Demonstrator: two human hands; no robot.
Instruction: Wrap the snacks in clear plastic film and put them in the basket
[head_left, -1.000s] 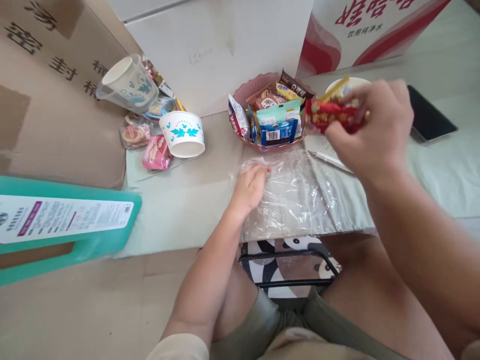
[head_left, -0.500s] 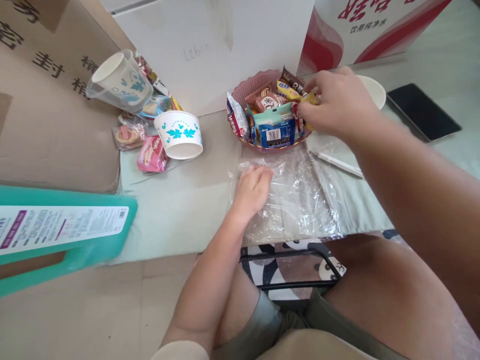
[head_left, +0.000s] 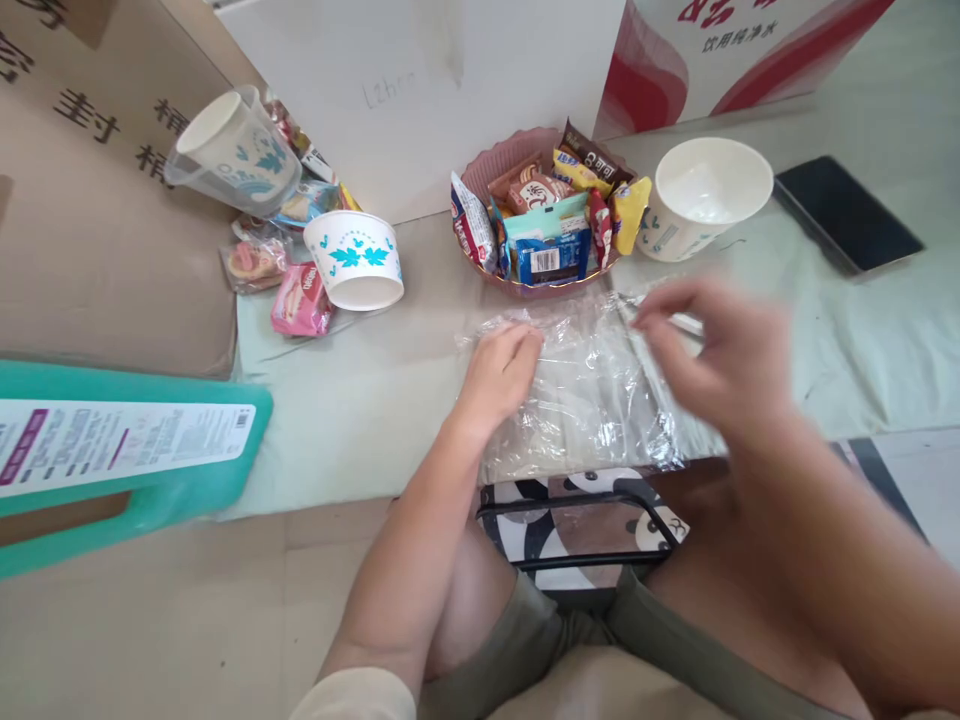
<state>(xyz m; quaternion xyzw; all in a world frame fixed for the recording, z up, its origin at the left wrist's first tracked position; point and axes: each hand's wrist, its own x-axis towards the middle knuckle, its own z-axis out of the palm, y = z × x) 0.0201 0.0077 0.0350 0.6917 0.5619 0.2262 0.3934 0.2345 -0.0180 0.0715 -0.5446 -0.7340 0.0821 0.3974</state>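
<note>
Head view: two hands over a clear plastic sheet at a low table's edge

Crinkled and see-through, the clear plastic sheet [head_left: 592, 410] lies flat on the pale green cloth [head_left: 360, 400] at the near edge of the table, just in front of the person's knees. The left hand [head_left: 499, 370] rests palm down on the sheet's left end, fingers bent with their tips on the film; whether they pinch it cannot be told. The right hand [head_left: 720, 350] hangs over the sheet's right part, blurred, wrist low, fingers loosely apart and curved, with nothing to be seen in them.

Just beyond the sheet stands a pink dish [head_left: 491, 172] heaped with snack packets, and right of it a white paper bowl [head_left: 705, 200], upright. A black phone [head_left: 847, 215] lies flat further right. To the left an upturned paper bowl [head_left: 354, 262] with teal leaves sits beside a pink wafer packet [head_left: 300, 300], and behind them a paper cup [head_left: 232, 150] tilts on its side. A cardboard box [head_left: 97, 240], a white box [head_left: 450, 80] and a red-and-white carton [head_left: 735, 50] wall the table's far side. A teal box [head_left: 127, 450] juts in at the left, and a panda-print stool [head_left: 577, 520] shows between the legs
</note>
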